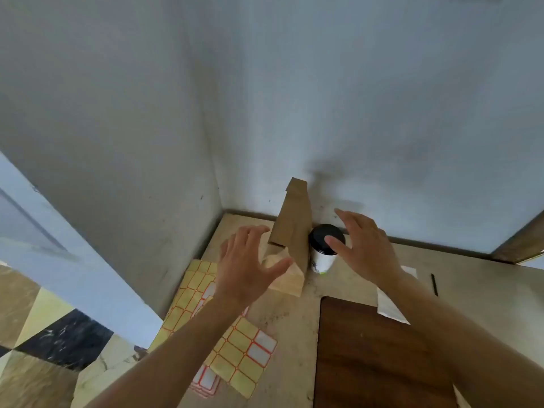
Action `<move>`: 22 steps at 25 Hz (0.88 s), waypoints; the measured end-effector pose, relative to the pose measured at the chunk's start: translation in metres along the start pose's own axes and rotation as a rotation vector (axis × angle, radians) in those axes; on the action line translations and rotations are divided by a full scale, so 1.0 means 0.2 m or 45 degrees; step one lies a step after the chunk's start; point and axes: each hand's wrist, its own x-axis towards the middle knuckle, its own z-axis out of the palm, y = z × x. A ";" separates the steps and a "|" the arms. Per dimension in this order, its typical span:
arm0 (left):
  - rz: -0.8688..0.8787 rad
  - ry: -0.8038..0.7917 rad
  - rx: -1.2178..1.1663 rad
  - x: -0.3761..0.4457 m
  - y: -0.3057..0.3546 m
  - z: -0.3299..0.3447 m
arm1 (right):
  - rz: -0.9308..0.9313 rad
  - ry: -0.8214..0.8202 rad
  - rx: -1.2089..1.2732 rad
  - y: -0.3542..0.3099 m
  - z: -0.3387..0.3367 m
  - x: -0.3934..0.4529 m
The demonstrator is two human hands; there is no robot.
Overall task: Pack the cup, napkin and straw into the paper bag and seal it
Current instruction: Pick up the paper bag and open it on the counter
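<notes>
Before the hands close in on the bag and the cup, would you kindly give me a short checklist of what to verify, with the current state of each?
1. Paper bag standing upright near the wall: ok.
2. Bag mouth open enough to take the cup: cannot tell; its top looks folded.
3. Cup upright with its black lid on, just right of the bag: ok.
4. Left hand free, fingers spread in front of the bag: ok.
5. Right hand free, open over the cup: ok.
6. Napkin and straw on the table to the right, not yet packed: ok.
</notes>
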 end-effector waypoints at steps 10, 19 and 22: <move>-0.069 -0.100 0.001 0.18 -0.07 0.22 | 0.148 -0.320 0.700 -0.04 0.22 0.73; -0.057 -0.032 -0.259 0.16 -0.12 0.15 | 0.285 -0.343 1.152 -0.07 0.23 0.79; -0.036 0.016 -0.334 0.15 -0.13 0.03 | 0.275 -0.318 1.190 -0.08 0.14 0.75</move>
